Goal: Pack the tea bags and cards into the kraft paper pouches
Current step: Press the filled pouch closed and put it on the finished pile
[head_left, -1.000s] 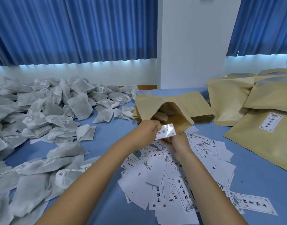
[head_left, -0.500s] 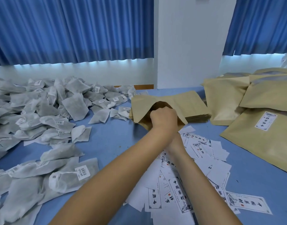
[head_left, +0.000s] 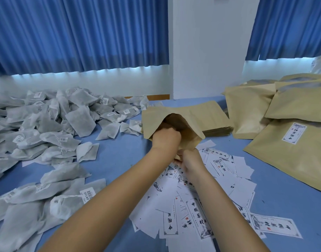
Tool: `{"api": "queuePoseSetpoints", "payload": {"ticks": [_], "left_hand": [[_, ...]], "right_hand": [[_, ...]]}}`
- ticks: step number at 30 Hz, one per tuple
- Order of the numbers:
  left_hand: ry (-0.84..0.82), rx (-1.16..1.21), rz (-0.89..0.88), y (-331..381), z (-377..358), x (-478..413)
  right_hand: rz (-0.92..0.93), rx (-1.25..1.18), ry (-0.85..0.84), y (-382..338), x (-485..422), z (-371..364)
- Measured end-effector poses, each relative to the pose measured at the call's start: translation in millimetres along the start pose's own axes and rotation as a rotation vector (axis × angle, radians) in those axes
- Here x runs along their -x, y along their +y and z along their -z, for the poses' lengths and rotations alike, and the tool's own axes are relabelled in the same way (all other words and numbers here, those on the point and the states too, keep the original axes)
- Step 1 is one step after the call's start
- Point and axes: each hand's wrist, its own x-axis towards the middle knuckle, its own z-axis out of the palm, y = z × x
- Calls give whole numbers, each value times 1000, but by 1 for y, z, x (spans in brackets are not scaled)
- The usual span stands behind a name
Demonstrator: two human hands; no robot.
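Observation:
An open kraft paper pouch (head_left: 193, 136) lies on a stack of flat pouches (head_left: 218, 131) at the table's middle, its mouth facing me. My left hand (head_left: 166, 140) is at the mouth with its curled fingers reaching inside; what they hold is hidden. Just below, my right hand (head_left: 190, 163) pinches the pouch's lower lip. Printed white cards (head_left: 197, 218) lie scattered under and around my right forearm. White tea bags (head_left: 47, 124) are heaped on the left, with more tea bags (head_left: 29, 206) at the near left.
Larger kraft pouches (head_left: 292, 157), one with a label, are piled at the right. The blue table (head_left: 116, 157) shows between the tea bags and the cards. Blue curtains and a white pillar stand behind.
A second ago my left hand held a card in front of the pouch mouth. It pushed into the pouch and has now drawn slightly back; the card is out of sight. My right hand kept its hold.

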Motion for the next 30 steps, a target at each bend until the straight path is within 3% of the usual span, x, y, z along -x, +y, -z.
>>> {"api": "queuePoseSetpoints", "payload": {"ticks": [2,7,11,13,14,16,19,20,21,22,25,28,30], "left_hand": [[-75,67,50,-4,1,0],[-8,120,43,-12,8,-5],[-380,173,-6,-18,2,-12],[-367,55,2,-21,1,-5],[-312,16,4,-21,0,0],[-49,71,-21,-14,1,21],[713,218,-36,-9,12,40],[913,243,-41,-11,17,42],[958,240,-21,-13,19,42],[852,250,-2,-15,21,41],[333,370,57,-14,14,39],[189,269,61,-6,-9,41],[131,294,96,-6,-19,47]], "right_hand": [[-7,50,19,-1,2,-2],[-47,-11,-7,-1,7,-2],[-28,1,-5,0,7,-2],[-14,34,5,1,8,-1],[-15,36,7,1,7,-1],[-27,39,6,1,7,0],[-31,80,-21,-1,6,-2],[-35,55,-24,-2,7,-3],[-48,21,-12,-3,8,-4],[-61,-7,-4,-1,9,-4],[-67,-51,-67,-3,14,-5],[-85,-270,-280,-12,14,1],[-104,-404,-303,-17,14,5]]}}
